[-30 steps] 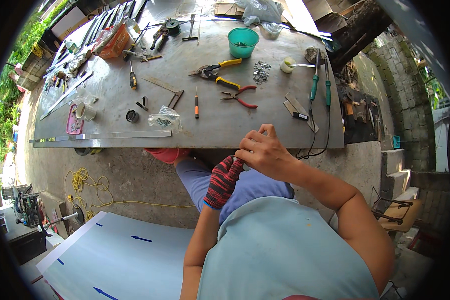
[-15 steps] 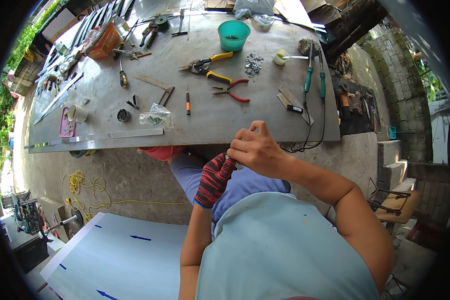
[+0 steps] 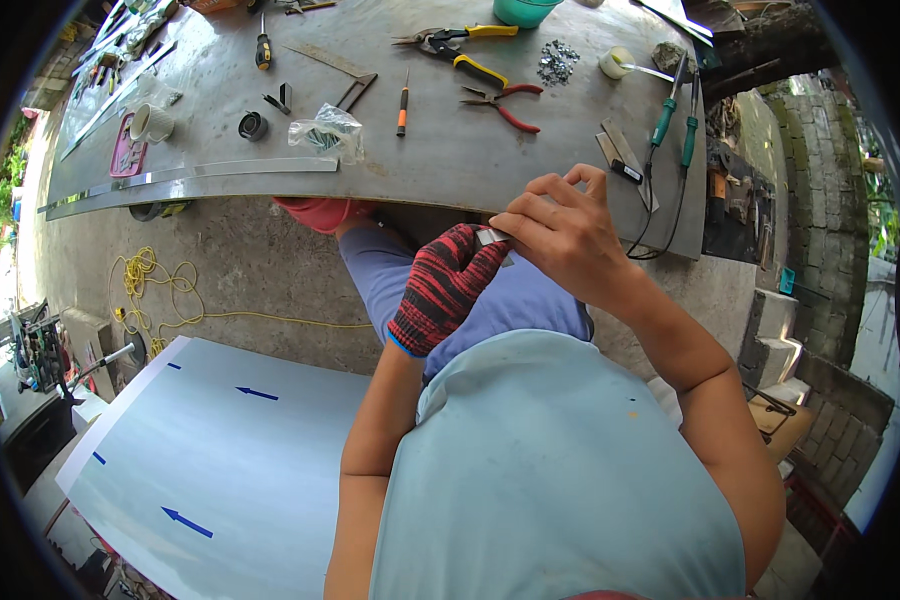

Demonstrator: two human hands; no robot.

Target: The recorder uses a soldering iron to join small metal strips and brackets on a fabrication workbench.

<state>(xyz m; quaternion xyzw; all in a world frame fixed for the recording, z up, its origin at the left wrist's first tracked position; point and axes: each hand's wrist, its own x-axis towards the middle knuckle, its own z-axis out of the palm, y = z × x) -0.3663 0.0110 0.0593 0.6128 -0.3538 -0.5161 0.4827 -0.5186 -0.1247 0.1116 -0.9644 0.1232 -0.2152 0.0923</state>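
My left hand (image 3: 443, 292), in a red-and-black knit glove, is closed on a small shiny piece of sheet metal (image 3: 489, 237), pinched between thumb and fingers. Bare and with its fingers bent, my right hand (image 3: 567, 235) meets the piece from the right, thumb and fingertips pressed at its edge. Both hands are above my lap, just off the near edge of the metal table (image 3: 450, 185). Beyond them on the tabletop lie red-handled pliers (image 3: 505, 103), yellow-handled snips (image 3: 460, 48), a small orange screwdriver (image 3: 403, 108) and a heap of small metal bits (image 3: 557, 62).
Two green-handled soldering irons (image 3: 664, 122) with dark cords lie at the table's right. A plastic bag of screws (image 3: 328, 134) and a long metal strip (image 3: 220, 172) lie along the near left edge. A blue-white sheet (image 3: 240, 440) is at lower left, near a yellow cord (image 3: 145, 280).
The view has tipped downward, so the table sits higher in the picture. The metal piece, mostly hidden before, now shows between my hands. Both hands have stayed together.
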